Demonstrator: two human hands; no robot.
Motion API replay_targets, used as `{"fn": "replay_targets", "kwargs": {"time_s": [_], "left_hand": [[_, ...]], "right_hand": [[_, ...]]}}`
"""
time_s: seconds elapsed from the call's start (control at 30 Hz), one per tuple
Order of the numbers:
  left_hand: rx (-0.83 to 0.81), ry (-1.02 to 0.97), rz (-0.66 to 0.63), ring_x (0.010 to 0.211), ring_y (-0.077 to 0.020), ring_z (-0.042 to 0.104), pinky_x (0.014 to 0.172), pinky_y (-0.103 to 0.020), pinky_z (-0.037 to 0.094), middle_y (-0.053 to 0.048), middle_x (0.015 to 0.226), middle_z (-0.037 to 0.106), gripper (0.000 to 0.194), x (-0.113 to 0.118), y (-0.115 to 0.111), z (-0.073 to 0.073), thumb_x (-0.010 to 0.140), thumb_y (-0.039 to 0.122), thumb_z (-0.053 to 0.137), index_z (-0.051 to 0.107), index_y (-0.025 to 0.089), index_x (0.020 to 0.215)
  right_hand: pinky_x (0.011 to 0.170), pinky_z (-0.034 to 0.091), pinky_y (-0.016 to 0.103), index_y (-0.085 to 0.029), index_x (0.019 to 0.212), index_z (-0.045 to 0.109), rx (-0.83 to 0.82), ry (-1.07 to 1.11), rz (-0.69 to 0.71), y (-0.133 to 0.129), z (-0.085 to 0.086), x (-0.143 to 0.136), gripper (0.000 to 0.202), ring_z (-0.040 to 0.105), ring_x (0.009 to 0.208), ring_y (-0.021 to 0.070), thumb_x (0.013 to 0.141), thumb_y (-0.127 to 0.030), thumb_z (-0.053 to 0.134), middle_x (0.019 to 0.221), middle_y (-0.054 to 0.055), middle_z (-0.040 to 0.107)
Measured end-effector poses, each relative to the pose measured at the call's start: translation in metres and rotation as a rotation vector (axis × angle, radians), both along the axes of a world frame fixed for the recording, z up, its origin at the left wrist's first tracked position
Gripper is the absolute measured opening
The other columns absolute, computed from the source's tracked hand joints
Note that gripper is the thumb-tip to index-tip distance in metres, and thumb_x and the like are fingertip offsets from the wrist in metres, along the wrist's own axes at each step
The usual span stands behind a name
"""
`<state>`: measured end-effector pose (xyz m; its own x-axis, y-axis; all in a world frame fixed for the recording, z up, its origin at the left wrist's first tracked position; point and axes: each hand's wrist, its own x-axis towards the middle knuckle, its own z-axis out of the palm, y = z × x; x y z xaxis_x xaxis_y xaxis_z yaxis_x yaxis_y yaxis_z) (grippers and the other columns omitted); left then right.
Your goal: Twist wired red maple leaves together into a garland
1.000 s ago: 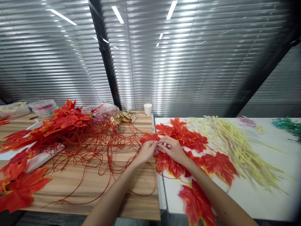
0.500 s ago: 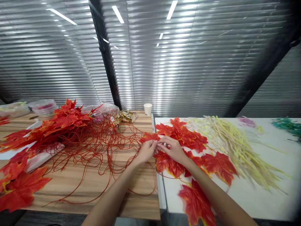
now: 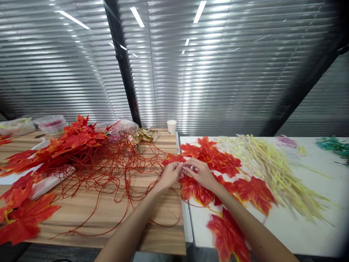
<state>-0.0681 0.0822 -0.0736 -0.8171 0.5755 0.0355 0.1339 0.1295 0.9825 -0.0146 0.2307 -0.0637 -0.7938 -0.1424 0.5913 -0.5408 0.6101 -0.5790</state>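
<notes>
My left hand [image 3: 169, 175] and my right hand [image 3: 200, 173] meet over the seam between two tables, fingertips pinched close together. A thin red cord [image 3: 181, 211] loops up from the wood and passes under my left hand, which seems to grip it. What sits between my right fingertips is too small to make out. Just beyond my left fingers lies a red artificial maple leaf [image 3: 173, 158]. Around my right hand and under its forearm spread more maple leaves, including a clump [image 3: 215, 158] behind it and a large leaf [image 3: 255, 193] to the right.
Tangled red cords [image 3: 120, 167] cover much of the wooden table [image 3: 152, 238], beside a leaf pile [image 3: 76, 140]. A paper cup [image 3: 171, 127] and a gold packet [image 3: 147, 135] stand behind. Pale yellow strips [image 3: 275, 174] and a green bundle [image 3: 332, 145] lie on the white table [image 3: 308, 236].
</notes>
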Motion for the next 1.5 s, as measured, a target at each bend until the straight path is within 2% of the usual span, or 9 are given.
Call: {"fn": "replay_targets", "kwargs": {"time_s": [0.3, 0.63, 0.9, 1.5], "left_hand": [[0.063, -0.04, -0.008, 0.052, -0.0084, 0.047, 0.056, -0.022, 0.039, 0.0, 0.058, 0.051, 0.039, 0.0018, 0.0008, 0.0041, 0.078, 0.049, 0.043, 0.051, 0.012, 0.072], [0.104, -0.048, 0.003, 0.052, -0.0086, 0.049, 0.054, -0.021, 0.039, -0.001, 0.058, 0.053, 0.038, -0.0011, 0.0012, 0.0004, 0.077, 0.049, 0.046, 0.051, 0.011, 0.075], [0.166, -0.125, -0.019, 0.05, -0.0076, 0.049, 0.05, -0.02, 0.039, -0.001, 0.061, 0.054, 0.041, 0.004, 0.0013, 0.0086, 0.073, 0.052, 0.05, 0.049, 0.012, 0.074], [0.167, -0.137, -0.003, 0.05, -0.0069, 0.051, 0.05, -0.02, 0.04, -0.002, 0.067, 0.056, 0.039, 0.0038, 0.0021, 0.007, 0.075, 0.051, 0.049, 0.049, 0.012, 0.075]], "right_hand": [[0.07, 0.047, 0.025, -0.019, 0.092, 0.06, 0.001, -0.011, -0.013, -0.0002, -0.0009, -0.0001, 0.016, 0.058, 0.075, 0.0133, 0.084, -0.026, 0.048, 0.085, 0.004, 0.061], [0.07, 0.047, 0.024, -0.019, 0.092, 0.06, 0.007, -0.025, -0.027, -0.0001, -0.0024, -0.0008, 0.017, 0.058, 0.076, 0.013, 0.084, -0.027, 0.049, 0.086, 0.004, 0.062], [0.072, 0.047, 0.023, -0.02, 0.096, 0.06, 0.009, -0.034, -0.024, -0.0001, -0.0031, -0.0002, 0.017, 0.058, 0.078, 0.0121, 0.083, -0.023, 0.05, 0.089, 0.003, 0.062], [0.075, 0.048, 0.026, -0.02, 0.096, 0.061, 0.062, -0.022, -0.052, 0.0012, -0.0061, -0.0015, 0.018, 0.059, 0.081, 0.0138, 0.084, -0.025, 0.047, 0.09, 0.004, 0.063]]}}
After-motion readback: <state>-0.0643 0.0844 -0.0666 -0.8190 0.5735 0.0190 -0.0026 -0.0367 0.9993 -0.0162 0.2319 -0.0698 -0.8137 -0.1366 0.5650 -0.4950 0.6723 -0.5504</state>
